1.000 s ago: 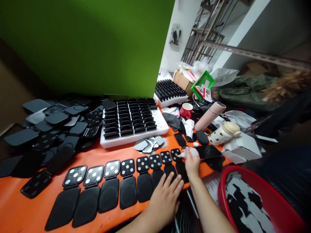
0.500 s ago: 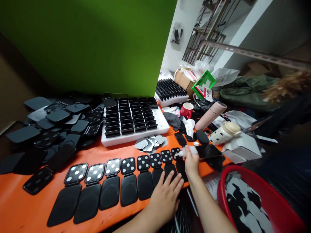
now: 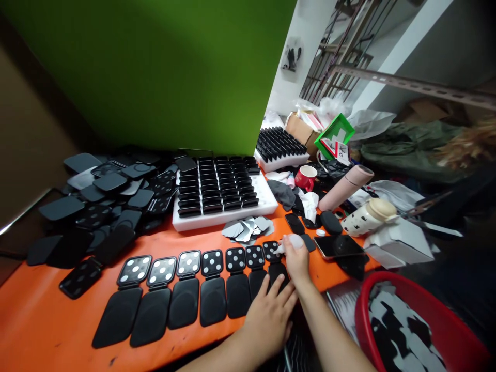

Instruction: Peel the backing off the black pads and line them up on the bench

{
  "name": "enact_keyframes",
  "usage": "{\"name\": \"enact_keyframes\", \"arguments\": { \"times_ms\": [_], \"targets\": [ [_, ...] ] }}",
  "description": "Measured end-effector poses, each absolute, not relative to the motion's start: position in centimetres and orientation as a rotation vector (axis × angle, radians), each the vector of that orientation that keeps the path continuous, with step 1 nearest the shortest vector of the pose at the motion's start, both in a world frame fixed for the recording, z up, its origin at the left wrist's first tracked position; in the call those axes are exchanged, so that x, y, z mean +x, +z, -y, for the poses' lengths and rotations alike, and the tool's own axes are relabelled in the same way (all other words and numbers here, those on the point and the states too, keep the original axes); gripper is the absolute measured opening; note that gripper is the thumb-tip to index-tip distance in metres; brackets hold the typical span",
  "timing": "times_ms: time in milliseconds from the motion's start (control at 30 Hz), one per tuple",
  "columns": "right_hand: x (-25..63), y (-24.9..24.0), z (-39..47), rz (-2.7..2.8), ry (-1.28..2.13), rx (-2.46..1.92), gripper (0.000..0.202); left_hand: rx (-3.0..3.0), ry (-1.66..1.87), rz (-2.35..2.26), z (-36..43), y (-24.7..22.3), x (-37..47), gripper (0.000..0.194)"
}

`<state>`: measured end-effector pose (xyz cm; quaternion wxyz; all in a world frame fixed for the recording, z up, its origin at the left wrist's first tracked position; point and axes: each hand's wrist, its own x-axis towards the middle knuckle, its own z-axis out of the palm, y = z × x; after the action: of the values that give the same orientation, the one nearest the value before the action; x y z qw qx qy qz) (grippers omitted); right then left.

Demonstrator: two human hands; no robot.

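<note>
My right hand [image 3: 297, 261] is wrapped round a small white squeeze bottle [image 3: 296, 242], its nozzle over the dotted panel [image 3: 270, 251] at the right end of a row. My left hand [image 3: 270, 312] lies with fingers spread on the black lower panels just below. Several hinged black pieces stretch leftward, each with a white-dotted upper panel [image 3: 134, 270] and a plain lower panel [image 3: 117, 316]. Above the row lies a pile of thin grey plates [image 3: 248, 230]. A white cap [image 3: 320, 233] sits right of the bottle.
A white foam tray [image 3: 267, 195] holds rows of black pieces, with a heap of black panels [image 3: 110, 181] to its left. Rightward are a red mug [image 3: 306, 177], a pink bottle [image 3: 346, 187], a phone [image 3: 339, 246] and a red basin [image 3: 362, 310].
The view has shifted, so the scene sits further right. Relative to the row, my right hand with the bottle has moved left, and the end panel is now one piece nearer the left.
</note>
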<state>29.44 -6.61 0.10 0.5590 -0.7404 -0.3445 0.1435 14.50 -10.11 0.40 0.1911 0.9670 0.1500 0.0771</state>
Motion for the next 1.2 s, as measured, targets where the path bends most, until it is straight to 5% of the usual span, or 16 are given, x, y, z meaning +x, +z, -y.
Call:
{"name": "enact_keyframes", "arguments": {
  "times_ms": [800, 1033, 1200],
  "targets": [
    [30.7, -0.7, 5.0, 0.730, 0.343, -1.772, 0.035, 2.624, 0.227, -0.411, 10.0, 0.5, 14.4, 0.053],
    [29.7, 0.3, 5.5, 0.668, 0.448, -1.722, 0.040, 2.474, 0.154, -0.435, 9.5, 1.6, 14.4, 0.067],
    [26.8, 1.3, 5.8, 0.748, 0.595, -1.687, 0.037, 2.361, 0.265, -0.584, 8.9, 2.7, 11.9, 0.046]
  ]
}}
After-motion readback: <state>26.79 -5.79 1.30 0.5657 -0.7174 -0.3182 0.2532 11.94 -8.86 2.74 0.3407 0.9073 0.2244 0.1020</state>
